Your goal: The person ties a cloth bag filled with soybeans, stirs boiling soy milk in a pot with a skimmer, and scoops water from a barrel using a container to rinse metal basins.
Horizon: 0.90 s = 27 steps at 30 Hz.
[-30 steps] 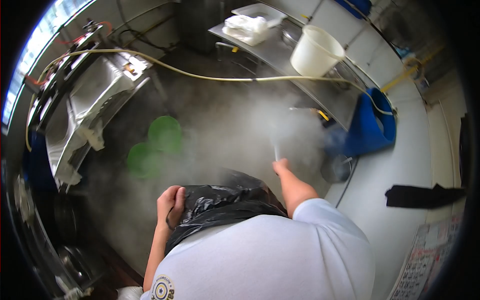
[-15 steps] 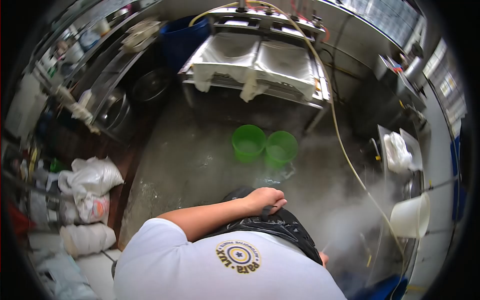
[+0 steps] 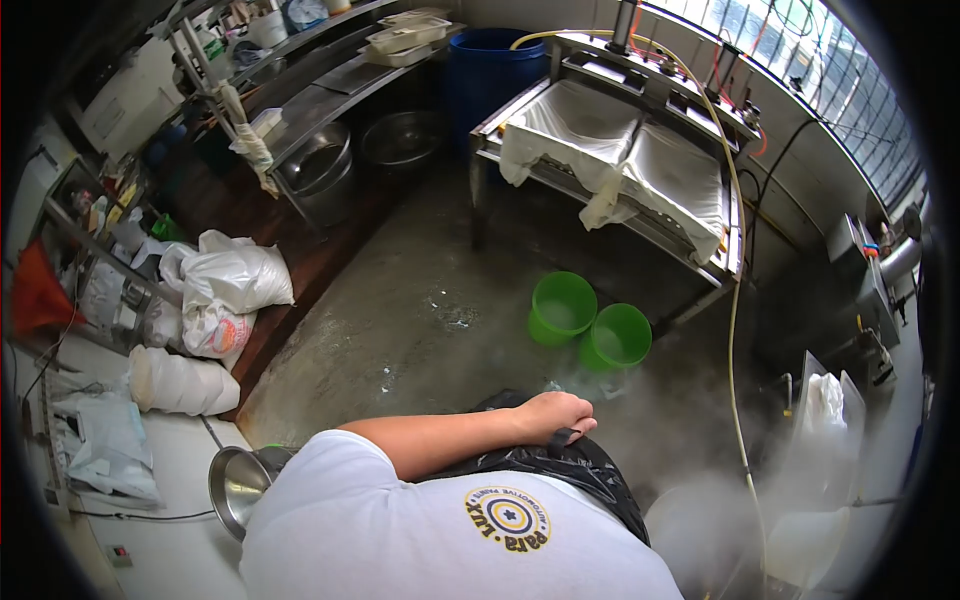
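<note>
Across the front of the black plastic apron (image 3: 590, 475) lies my left hand (image 3: 555, 416), with its fingers curled closed near a dark band. Whether it grips the plastic I cannot make out. My right hand is out of view, beyond the body at the lower right. Two green buckets (image 3: 563, 308) stand side by side on the wet floor, ahead of my left hand. White steam (image 3: 710, 520) rises at the lower right and partly hides a pale round container there.
A metal table (image 3: 735, 262) with white cloths stands ahead, beside a blue barrel (image 3: 490, 80). A pale hose (image 3: 733, 370) runs down the right side. White sacks (image 3: 235, 275), stacked white tubs (image 3: 183, 381) and a metal bowl (image 3: 237, 490) are at the left.
The view has swung from the steamy right side toward the left shelves and sacks. My right hand, earlier holding a thin nozzle amid steam, has left view. My left hand remains closed at the apron.
</note>
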### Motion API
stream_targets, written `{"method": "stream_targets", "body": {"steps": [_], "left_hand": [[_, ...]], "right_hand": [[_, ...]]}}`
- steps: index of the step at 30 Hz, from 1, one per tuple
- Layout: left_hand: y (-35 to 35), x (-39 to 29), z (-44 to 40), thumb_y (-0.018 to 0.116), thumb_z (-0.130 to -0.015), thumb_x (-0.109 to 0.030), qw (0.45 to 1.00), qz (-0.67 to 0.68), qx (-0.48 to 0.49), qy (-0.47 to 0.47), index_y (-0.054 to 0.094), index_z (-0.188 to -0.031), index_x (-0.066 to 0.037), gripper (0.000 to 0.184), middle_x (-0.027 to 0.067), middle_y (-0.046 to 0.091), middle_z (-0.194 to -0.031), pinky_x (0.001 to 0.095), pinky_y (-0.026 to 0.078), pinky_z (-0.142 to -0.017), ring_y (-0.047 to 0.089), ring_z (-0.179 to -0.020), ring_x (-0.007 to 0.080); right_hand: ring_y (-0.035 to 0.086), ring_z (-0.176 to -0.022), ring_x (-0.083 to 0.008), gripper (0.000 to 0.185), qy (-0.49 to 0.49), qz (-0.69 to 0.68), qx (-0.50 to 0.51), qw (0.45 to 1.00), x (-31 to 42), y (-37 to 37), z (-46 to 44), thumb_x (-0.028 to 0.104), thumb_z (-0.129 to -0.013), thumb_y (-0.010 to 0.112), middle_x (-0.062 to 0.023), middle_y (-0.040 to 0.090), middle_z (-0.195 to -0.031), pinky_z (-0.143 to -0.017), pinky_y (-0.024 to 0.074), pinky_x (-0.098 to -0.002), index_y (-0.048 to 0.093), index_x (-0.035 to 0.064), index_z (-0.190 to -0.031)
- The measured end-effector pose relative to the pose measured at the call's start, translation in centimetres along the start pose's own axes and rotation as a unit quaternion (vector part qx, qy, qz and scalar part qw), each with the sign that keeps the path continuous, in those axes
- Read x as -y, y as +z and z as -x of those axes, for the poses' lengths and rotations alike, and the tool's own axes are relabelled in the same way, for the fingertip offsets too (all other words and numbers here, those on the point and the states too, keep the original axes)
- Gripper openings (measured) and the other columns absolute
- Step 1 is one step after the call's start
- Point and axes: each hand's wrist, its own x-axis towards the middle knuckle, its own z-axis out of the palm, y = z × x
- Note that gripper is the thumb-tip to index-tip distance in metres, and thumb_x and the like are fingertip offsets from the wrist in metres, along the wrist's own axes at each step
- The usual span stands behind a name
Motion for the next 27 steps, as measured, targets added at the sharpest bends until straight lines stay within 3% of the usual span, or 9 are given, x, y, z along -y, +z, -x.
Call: {"method": "stream_targets", "body": {"steps": [14,27], "left_hand": [[-0.6,-0.2,1.1,0.056,-0.102,-0.033,0.999,0.007,-0.009,-0.031,0.070,-0.100,-0.002,0.035,0.0231,0.071,-0.094,0.0504,0.053,-0.084,0.068,-0.095,0.0429],[0.9,-0.6,-0.2,0.059,-0.102,-0.033,0.999,-0.027,0.014,0.035,0.070,-0.099,-0.003,0.032,0.0215,0.071,-0.092,0.0484,0.054,-0.081,0.068,-0.091,0.0413]], "right_hand": [[0.073,-0.100,-0.0356,0.037,-0.015,0.024,0.004,1.000,3.7,0.7,0.2,0.012,-0.079,0.071,-0.0246,0.074,-0.106,-0.085,0.0570,-0.0459,0.069,-0.0136,-0.106],[0.074,-0.099,-0.0335,0.037,0.009,-0.027,-0.028,0.999,-3.3,-3.6,-1.3,0.010,-0.078,0.072,-0.0233,0.075,-0.106,-0.084,0.0579,-0.0449,0.071,-0.0132,-0.108]]}}
